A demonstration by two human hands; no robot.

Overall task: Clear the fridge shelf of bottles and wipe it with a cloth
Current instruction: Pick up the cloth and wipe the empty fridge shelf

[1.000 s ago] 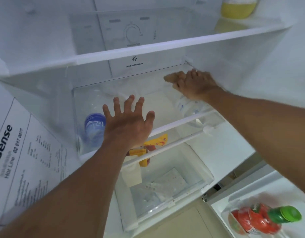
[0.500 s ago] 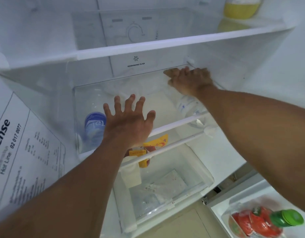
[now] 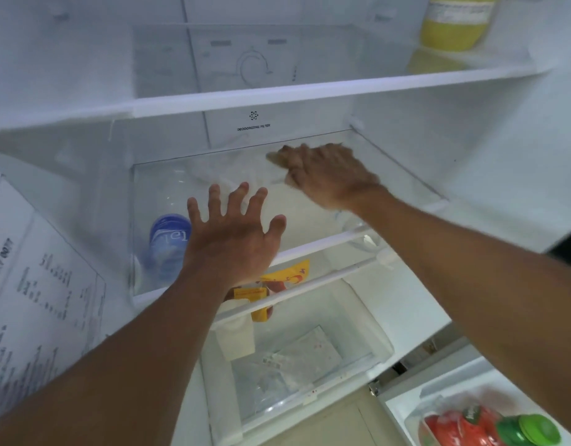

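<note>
**Wiping pass on the glass shelf, shelf top cleared**

Right hand (image 3: 326,175) lies palm-down at about 1 o'clock on the glass shelf (image 3: 309,220), blurred. Fingers are flattened and seem to press a pale cloth (image 3: 274,159), only a scrap of which peeks out past the fingertips; whether they grip it or just pin it, I cannot tell. Flat pressure suits wiping.

Left hand (image 3: 232,233) is spread wide open, holding nothing, at 7 o'clock near the shelf front. Judgement: bracing or steadying; contact with the glass is unclear.

No bottle stands on the shelf top. The blue-labelled bottle (image 3: 168,243) at 9 o'clock appears to lie under the glass.

Edges: white front rail (image 3: 326,243) at 6 o'clock, back wall at 12, side walls close at 3 and 9, upper shelf (image 3: 309,91) low overhead. Open room runs leftward toward 10 o'clock; sweeps must stay flat.
</note>
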